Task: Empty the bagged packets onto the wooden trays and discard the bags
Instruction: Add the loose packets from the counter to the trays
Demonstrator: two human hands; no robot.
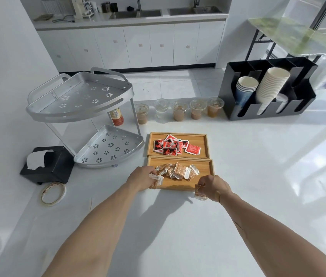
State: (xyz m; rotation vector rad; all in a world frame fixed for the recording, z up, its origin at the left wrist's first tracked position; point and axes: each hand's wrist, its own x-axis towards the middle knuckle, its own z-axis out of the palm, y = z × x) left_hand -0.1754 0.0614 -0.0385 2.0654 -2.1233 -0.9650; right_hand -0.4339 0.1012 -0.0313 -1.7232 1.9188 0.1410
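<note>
Each hand pinched 1 brown packet: left hand [141, 177] at the near tray's [208, 166] left edge, right hand [214, 186] at its near-right corner; the packets looked light, crinkly, best gripped by edges.

On my feed, a two-tier metal corner rack [80, 100] stands left on the white tabletop [258, 176], a black tissue box [48, 164] and tape roll [52, 193] near it; five lidded cups [179, 109] line up beside a black cup organizer [267, 90].

Red packets [175, 146], tan packets [180, 170]
</note>
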